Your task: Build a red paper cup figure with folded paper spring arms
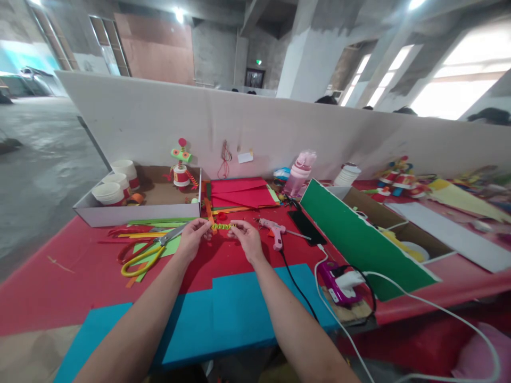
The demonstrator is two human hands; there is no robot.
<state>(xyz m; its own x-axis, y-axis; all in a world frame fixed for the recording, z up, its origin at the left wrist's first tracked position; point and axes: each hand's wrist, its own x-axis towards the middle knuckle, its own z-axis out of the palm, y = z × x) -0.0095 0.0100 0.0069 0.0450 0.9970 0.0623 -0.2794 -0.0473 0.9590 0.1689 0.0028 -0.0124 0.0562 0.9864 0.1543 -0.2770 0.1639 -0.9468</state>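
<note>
A pink hot-glue gun (275, 232) lies on the red-covered table (235, 263), and the short, pleated yellow-green paper strip (222, 227) is held just left of it. The left hand (195, 235) pinches the strip's left end between thumb and fingers; the right hand (247, 240), nearer the glue gun, grips the other end the same way.

Well left of the glue gun lie scissors with yellow and red looped handles (139, 264), on top of green and yellow paper strips. Farther left and behind it stands a shallow white-sided cardboard box (138, 215) with stacked white-and-red paper cups (108, 194) and a small figure with a green head and coiled arms (181, 174). Red paper sheets (243, 192) lie behind the glue gun, to the left. A flat black phone (306, 226) is just to its right, a purple power socket block (340, 284) in front and to the right, and bright blue sheets (235, 300) in front of it.
</note>
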